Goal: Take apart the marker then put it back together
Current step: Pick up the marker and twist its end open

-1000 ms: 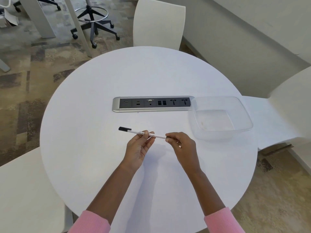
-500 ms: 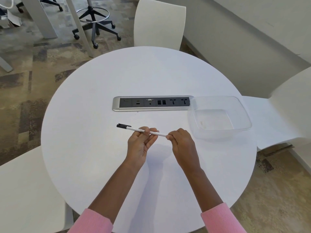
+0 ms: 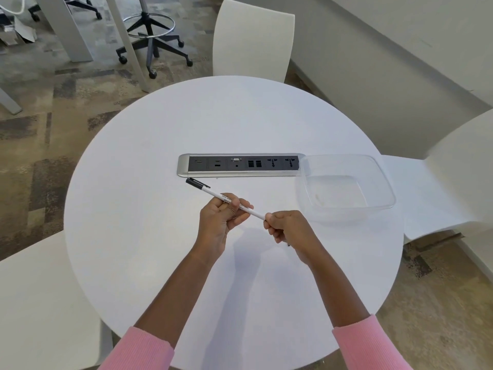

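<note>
My left hand (image 3: 219, 222) pinches the white barrel of the marker (image 3: 228, 200) partway along, fingers curled round it. My right hand (image 3: 286, 227) is closed in a fist over the near end, so that end is hidden from me. Both hands hold it just above the surface (image 3: 128, 236), a short stretch of bare barrel showing between them.

Compared with a second ago, the marker has swung: then it lay almost level across my view, now it slants, its black cap (image 3: 194, 182) pointing up and away to the left, close to the socket strip (image 3: 240, 165). My right hand has dropped lower and turned, knuckles more toward me. The cap is on, same as before.

To the right sits a clear plastic tub (image 3: 378, 180), its near-left corner touching the end of the socket strip. I see nothing solid inside, just a faint smear on its bottom. It stands near my right hand but apart from it.

White chairs ring the surface, one straight ahead (image 3: 252, 41).
</note>
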A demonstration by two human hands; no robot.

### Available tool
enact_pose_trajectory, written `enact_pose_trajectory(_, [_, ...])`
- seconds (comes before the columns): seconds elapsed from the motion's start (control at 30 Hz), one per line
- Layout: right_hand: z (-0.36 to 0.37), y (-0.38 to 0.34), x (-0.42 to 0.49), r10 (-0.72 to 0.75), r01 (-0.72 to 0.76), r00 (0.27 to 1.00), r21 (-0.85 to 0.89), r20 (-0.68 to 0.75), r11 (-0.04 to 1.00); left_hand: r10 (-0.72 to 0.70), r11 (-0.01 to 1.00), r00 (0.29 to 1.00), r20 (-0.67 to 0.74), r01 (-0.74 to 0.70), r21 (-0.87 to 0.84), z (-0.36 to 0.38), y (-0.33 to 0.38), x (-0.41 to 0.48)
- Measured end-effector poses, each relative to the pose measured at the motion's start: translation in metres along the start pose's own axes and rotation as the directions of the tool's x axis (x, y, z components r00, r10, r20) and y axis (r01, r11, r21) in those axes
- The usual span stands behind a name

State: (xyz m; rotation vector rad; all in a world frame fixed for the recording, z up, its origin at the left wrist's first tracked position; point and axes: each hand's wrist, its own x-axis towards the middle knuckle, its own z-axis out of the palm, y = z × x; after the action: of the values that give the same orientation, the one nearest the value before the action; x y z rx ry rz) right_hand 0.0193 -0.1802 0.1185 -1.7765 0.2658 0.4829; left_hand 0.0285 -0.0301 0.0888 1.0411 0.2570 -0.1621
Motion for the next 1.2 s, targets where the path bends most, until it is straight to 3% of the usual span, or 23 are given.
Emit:
enact_pose_trajectory(0.07, [0.001, -0.001, -0.002, -0.048, 0.048, 0.999, -0.015, 0.009, 0.999, -0.002, 1.0, 1.0, -0.02, 0.002, -0.02, 0.001, 0.002, 0.0])
enact_pose_trajectory(0.13, [0.004, 0.001, -0.004, -0.186, 0.176, 0.981, -0.155, -0.057, 0.972, -0.007, 0.998, 0.999, -0.049, 0.004, -0.065, 0.001, 0.004, 0.0])
enact_pose_trajectory(0.23, [0.008, 0.005, -0.008, -0.459, 0.361, 0.877, -0.431, -0.145, 0.827, -0.013, 0.994, 0.997, -0.076, 0.005, -0.106, 0.001, 0.007, -0.001])
enact_pose_trajectory(0.3, [0.009, 0.007, -0.007, -0.576, 0.41, 0.809, -0.589, -0.117, 0.696, -0.018, 0.993, 0.997, -0.081, 0.009, -0.114, 0.0, 0.008, -0.002])
enact_pose_trajectory(0.47, [0.012, 0.009, -0.008, -0.646, 0.425, 0.761, -0.707, -0.058, 0.565, -0.027, 0.991, 0.996, -0.086, 0.016, -0.13, 0.002, 0.007, -0.004])
enact_pose_trajectory(0.53, [0.012, 0.009, -0.007, -0.623, 0.412, 0.779, -0.69, -0.072, 0.594, -0.018, 0.994, 0.997, -0.072, 0.01, -0.11, 0.003, 0.006, -0.005])
enact_pose_trajectory(0.6, [0.011, 0.008, -0.006, -0.54, 0.372, 0.835, -0.611, -0.108, 0.699, -0.007, 0.997, 0.998, -0.059, 0.002, -0.082, 0.003, 0.006, -0.005])
enact_pose_trajectory(0.73, [0.004, -0.001, -0.003, -0.183, 0.16, 0.977, -0.187, -0.113, 0.969, 0.0, 1.0, 1.0, -0.021, 0.0, -0.031, 0.003, 0.008, -0.003])
enact_pose_trajectory(0.8, [-0.002, -0.005, -0.001, -0.025, 0.025, 1.0, 0.008, -0.012, 1.0, -0.008, 1.0, 1.0, -0.009, 0.007, -0.024, 0.003, 0.008, -0.002])
enact_pose_trajectory(0.87, [-0.005, -0.005, -0.001, 0.03, -0.034, 0.998, 0.082, 0.056, 0.996, -0.01, 1.0, 1.0, -0.013, 0.01, -0.016, 0.005, 0.008, -0.002])
enact_pose_trajectory(0.93, [-0.003, -0.002, -0.002, -0.052, 0.052, 0.999, -0.018, 0.01, 0.998, -0.014, 1.0, 0.999, -0.036, 0.013, -0.029, 0.007, 0.007, -0.002])
enact_pose_trajectory(1.0, [0.002, 0.002, -0.006, -0.225, 0.198, 0.97, -0.228, -0.098, 0.953, -0.023, 0.998, 0.998, -0.061, 0.019, -0.062, 0.007, 0.008, -0.001])
enact_pose_trajectory(1.1, [0.006, 0.009, -0.01, -0.482, 0.353, 0.86, -0.486, -0.168, 0.799, -0.027, 0.997, 0.997, -0.075, 0.022, -0.073, 0.008, 0.009, -0.001])
enact_pose_trajectory(1.2, [0.007, 0.011, -0.009, -0.638, 0.421, 0.758, -0.649, -0.132, 0.634, -0.037, 0.997, 0.997, -0.065, 0.033, -0.063, 0.009, 0.009, -0.003])
